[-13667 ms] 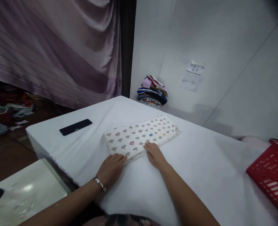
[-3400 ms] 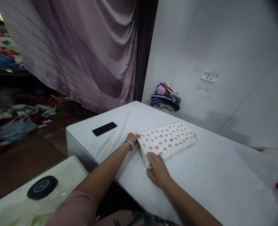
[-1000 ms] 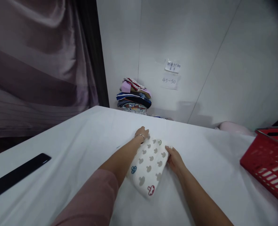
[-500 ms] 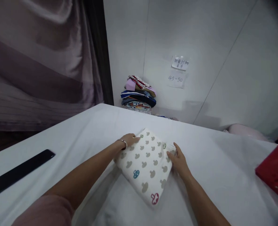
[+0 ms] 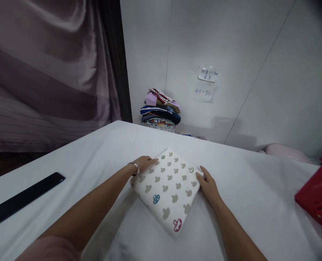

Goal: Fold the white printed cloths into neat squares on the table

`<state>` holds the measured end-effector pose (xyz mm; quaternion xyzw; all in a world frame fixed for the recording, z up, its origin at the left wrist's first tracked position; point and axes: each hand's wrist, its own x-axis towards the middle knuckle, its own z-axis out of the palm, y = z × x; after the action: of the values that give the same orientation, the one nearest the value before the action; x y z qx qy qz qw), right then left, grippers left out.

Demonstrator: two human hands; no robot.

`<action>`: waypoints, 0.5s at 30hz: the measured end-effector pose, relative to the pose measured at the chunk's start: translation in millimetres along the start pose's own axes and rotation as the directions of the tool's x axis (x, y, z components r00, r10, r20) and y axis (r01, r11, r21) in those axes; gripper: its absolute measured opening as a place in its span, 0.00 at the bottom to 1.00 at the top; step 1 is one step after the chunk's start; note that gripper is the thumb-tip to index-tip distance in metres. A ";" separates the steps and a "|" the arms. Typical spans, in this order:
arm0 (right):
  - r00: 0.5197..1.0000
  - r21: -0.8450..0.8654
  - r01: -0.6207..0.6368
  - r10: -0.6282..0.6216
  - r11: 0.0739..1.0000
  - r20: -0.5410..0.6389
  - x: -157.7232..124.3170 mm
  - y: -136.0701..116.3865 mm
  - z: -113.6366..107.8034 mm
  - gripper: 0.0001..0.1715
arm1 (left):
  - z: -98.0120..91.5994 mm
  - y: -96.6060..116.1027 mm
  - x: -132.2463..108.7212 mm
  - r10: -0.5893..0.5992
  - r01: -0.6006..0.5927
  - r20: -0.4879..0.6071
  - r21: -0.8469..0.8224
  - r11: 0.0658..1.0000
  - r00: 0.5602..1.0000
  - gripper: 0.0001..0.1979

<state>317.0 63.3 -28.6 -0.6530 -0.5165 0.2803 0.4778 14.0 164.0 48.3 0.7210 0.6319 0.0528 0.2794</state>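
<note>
A folded white cloth (image 5: 168,188) printed with grey mushrooms lies on the white-covered table, turned cornerwise to me. A few of its mushrooms are green, blue or red. My left hand (image 5: 143,165), with a bracelet at the wrist, holds the upper left edge; its lower fingers are partly hidden by the cloth. At the right corner, my right hand (image 5: 207,183) grips the edge with the thumb on top, while other fingers reach along the far side.
A dark flat strip-shaped object (image 5: 26,197) lies on the table (image 5: 245,203) at left. Beyond the far edge stands a stack of folded fabrics (image 5: 161,110) by the wall. A red object (image 5: 317,195) is at the right edge, and a curtain (image 5: 49,79) hangs at left.
My left hand has shifted slightly left along the cloth's edge. The right corner now lies smoother under my right thumb, and the cloth sits slightly farther left.
</note>
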 end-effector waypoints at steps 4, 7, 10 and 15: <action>0.999 -0.020 0.007 -0.006 1.000 0.050 2.4 0.4 -1.6 0.33 | 5.3 -22.3 -34.5 -0.048 0.049 0.013 -0.125 0.991 0.999 0.32; 0.999 -0.037 0.008 -0.007 0.999 0.048 4.1 -3.2 -5.1 0.33 | 11.6 -31.1 -38.3 -0.034 0.031 -0.006 -0.230 0.973 0.999 0.29; 0.988 -0.045 -0.066 0.071 0.997 0.134 1.0 -15.9 -13.7 0.36 | -0.3 -22.3 -14.7 0.036 -0.056 -0.100 -0.200 0.978 0.994 0.24; 0.755 -0.063 -0.208 0.201 0.976 0.625 -11.2 -42.6 -32.7 0.52 | -28.1 17.2 44.8 0.184 -0.184 -0.195 0.021 0.983 0.963 0.18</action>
<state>324.3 42.2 21.5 -0.5721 -0.5702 0.5347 0.2485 25.9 214.9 67.5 0.7682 0.5868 0.1485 0.2083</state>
